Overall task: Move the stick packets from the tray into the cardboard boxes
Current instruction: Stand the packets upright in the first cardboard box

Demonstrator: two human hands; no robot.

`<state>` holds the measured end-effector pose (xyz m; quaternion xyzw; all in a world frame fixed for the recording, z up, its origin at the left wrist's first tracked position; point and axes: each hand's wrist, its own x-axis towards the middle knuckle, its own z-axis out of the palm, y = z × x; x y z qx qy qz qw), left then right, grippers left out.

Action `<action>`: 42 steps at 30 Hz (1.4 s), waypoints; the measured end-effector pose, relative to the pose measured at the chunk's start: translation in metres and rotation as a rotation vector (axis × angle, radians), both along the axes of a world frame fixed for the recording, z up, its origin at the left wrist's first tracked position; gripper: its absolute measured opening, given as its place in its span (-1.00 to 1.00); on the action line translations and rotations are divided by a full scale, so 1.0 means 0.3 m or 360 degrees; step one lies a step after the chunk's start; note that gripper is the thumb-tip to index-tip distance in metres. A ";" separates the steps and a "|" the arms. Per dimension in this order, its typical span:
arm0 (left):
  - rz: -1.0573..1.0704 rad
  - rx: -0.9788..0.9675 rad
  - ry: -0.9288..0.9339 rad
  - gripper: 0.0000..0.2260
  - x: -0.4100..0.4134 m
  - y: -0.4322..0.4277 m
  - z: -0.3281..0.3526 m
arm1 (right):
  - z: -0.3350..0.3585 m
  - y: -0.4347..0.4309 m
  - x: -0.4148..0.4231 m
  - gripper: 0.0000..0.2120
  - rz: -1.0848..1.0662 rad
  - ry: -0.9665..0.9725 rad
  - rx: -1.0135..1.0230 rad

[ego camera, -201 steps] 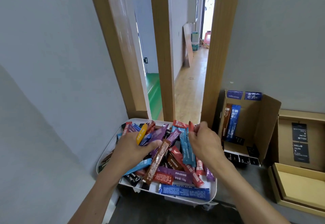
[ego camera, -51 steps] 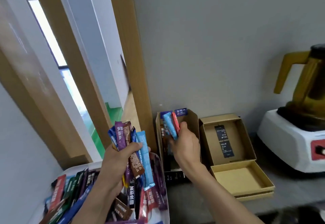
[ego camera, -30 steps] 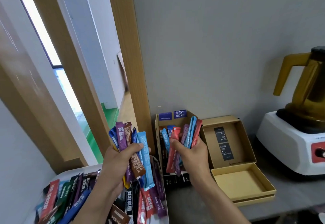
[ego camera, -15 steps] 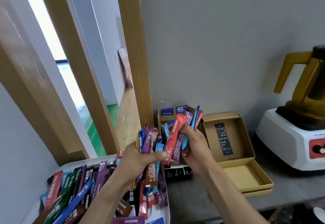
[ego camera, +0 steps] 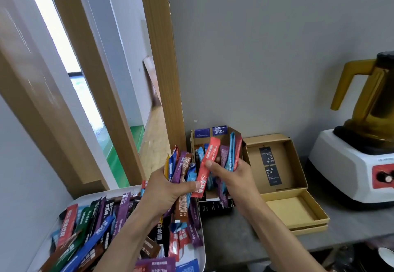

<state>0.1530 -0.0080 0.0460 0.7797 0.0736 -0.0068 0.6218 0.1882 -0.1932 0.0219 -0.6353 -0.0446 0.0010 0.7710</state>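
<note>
Both hands are right in front of the tall open brown cardboard box (ego camera: 202, 133) on the grey counter (ego camera: 234, 235). The left hand (ego camera: 164, 188) has its grip curled round a mixed bunch of colourful foil stick packets (ego camera: 181, 171), and the right hand (ego camera: 232, 178) grips a fan of them, with a red stick packet (ego camera: 205, 169) at the front. The white plastic tray (ego camera: 93, 196), heaped with packets, sits just left of that box, and a flat open cardboard box (ego camera: 294, 186) sits just right of it.

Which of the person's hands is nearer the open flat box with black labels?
Right. The right hand, gripping stick packets, is just left of the flat box. The left hand, gripping another bundle, is farther left, over the tray.
</note>
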 end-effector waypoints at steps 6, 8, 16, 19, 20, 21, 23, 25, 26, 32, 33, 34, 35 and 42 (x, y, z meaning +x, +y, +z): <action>0.0007 -0.0016 -0.0147 -0.59 -0.002 -0.016 0.003 | 0.011 -0.024 -0.027 -0.69 0.0247 0.0022 -0.0225; 0.0044 -0.0009 -0.0220 -0.63 -0.003 -0.020 0.009 | 0.006 -0.031 -0.028 -0.71 0.0192 -0.0012 -0.0286; 0.0221 -0.0012 -0.0255 -0.57 0.026 0.026 0.044 | 0.074 -0.162 -0.036 -0.67 0.0509 -0.0082 -0.0908; 0.0198 0.0029 -0.0180 -0.65 0.026 0.042 0.035 | 0.057 -0.174 -0.023 -0.58 0.0292 0.0052 -0.0637; 0.0202 0.0031 -0.0159 -0.67 0.023 0.048 0.029 | 0.049 -0.171 -0.017 -0.53 0.0156 0.0140 -0.0386; 0.0195 0.0034 -0.0134 -0.67 0.019 0.052 0.022 | 0.037 -0.166 -0.008 -0.46 0.0007 0.0230 -0.0131; 0.0119 0.0068 -0.0070 -0.62 0.008 0.046 0.010 | 0.018 -0.137 -0.001 -0.39 -0.0206 0.0338 0.0209; 0.0031 0.0095 -0.0017 -0.61 -0.001 0.024 -0.006 | 0.013 -0.091 -0.008 -0.46 -0.0174 0.0361 0.0301; 0.0011 0.0104 -0.0004 -0.62 -0.004 0.012 -0.013 | 0.009 -0.069 -0.015 -0.50 -0.0097 0.0354 0.0295; 0.0212 0.0062 -0.0030 -0.67 -0.004 0.029 -0.040 | 0.024 -0.022 0.007 -0.63 -0.0454 -0.0068 -0.0443; 0.0281 0.0019 -0.0050 -0.68 -0.004 0.041 -0.035 | 0.021 -0.010 0.025 -0.63 -0.0469 -0.0143 -0.0550; 0.0336 -0.0027 -0.0076 -0.69 -0.004 0.051 -0.028 | 0.010 0.007 0.044 -0.64 -0.0447 -0.0190 -0.0625; 0.0374 -0.0061 -0.0103 -0.71 -0.005 0.057 -0.019 | -0.007 0.029 0.066 -0.65 -0.0406 -0.0198 -0.0667; 0.0403 -0.0099 -0.0163 -0.72 -0.012 0.062 0.009 | -0.176 0.120 0.231 -0.57 -0.0250 0.0071 -0.0830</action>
